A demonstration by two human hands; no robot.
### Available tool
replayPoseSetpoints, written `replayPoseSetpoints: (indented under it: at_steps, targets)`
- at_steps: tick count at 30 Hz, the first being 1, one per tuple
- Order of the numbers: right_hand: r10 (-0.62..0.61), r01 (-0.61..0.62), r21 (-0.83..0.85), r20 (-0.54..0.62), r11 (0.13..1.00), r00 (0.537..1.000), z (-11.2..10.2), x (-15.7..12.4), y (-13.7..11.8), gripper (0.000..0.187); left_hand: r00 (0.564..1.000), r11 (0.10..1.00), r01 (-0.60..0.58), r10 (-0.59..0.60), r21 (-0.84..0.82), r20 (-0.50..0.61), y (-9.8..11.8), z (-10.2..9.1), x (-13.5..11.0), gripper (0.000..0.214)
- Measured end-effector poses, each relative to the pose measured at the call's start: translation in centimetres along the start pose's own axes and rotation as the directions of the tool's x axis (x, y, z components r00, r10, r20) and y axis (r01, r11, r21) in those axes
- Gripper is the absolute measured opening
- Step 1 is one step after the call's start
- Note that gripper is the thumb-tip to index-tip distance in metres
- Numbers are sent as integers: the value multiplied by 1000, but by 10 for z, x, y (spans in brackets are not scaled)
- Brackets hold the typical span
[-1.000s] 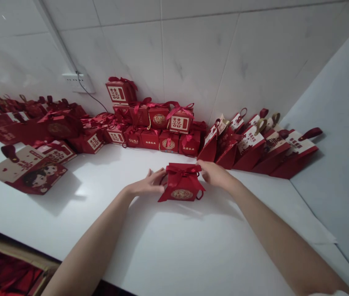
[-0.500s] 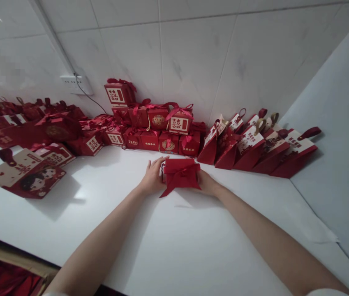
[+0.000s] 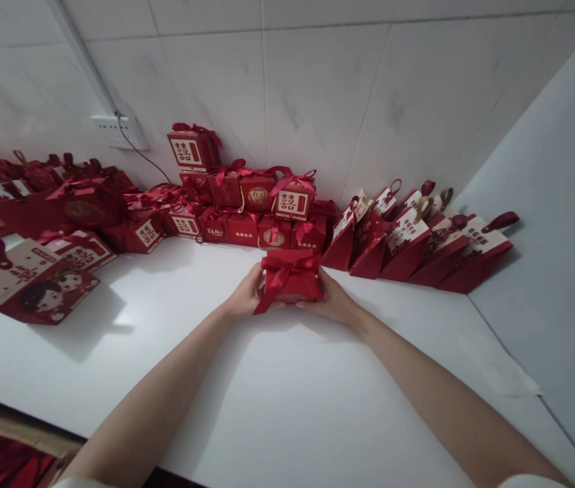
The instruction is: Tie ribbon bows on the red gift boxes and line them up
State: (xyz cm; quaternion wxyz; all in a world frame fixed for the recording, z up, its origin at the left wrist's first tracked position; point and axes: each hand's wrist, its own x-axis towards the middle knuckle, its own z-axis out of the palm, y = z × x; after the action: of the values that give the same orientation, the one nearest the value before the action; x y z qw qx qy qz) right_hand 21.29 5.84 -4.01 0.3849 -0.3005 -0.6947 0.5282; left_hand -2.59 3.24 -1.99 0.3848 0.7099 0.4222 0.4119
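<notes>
Between my two hands is a small red gift box [image 3: 300, 274] tied with a red ribbon [image 3: 273, 288], one tail of which hangs down at the front left. My left hand [image 3: 246, 291] grips its left side, fingers partly hidden behind the ribbon. On the opposite side my right hand [image 3: 335, 298] is closed round the box, with fingertips under its front edge. Just behind it stands a stacked row of similar red boxes [image 3: 243, 230] with bows, some bearing white panels or gold print.
Tall red-and-white bags with loop handles [image 3: 409, 234] line the wall at right. A larger handled box [image 3: 38, 285] and more red boxes crowd the left. A wall socket [image 3: 119, 131] has a cable. An open carton [image 3: 17, 434] with red contents lies below the white table [image 3: 277, 407].
The box in my hands has tipped so more of its bow and front shows. My right fingers have come under its front edge. The view has shifted slightly.
</notes>
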Motion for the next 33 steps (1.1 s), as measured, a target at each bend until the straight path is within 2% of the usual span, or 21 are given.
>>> replayPoseSetpoints:
  at_steps: [2,5,9,12,16,21,29,33]
  targets:
    - [5,3,161,-48,987,999,6,1,0,82,999,998,22,-24,-60,-22,-2,1,0,82]
    - [11,28,309,-124,951,992,16,4,1,65,996,993,41,-49,-115,-74,-7,2,0,65]
    - [68,-42,419,-47,907,997,19,5,4,59,990,997,42,-49,-61,-131,-10,0,0,67]
    - [122,-111,423,2,899,993,14,4,8,57,989,997,76,-77,-9,-123,-11,-2,-2,72]
    - [142,-134,352,3,926,990,9,4,11,61,981,991,123,-113,52,-160,-17,-4,-5,77]
    - [140,-137,271,7,953,990,11,5,8,64,979,986,163,-166,-30,-122,-21,-4,-4,77]
    - [128,-127,272,13,954,992,11,5,6,63,983,987,152,-156,-54,-92,-14,-3,-3,77]
    - [139,-137,276,11,951,990,11,3,4,64,983,989,139,-145,-59,-111,-13,-2,-2,75]
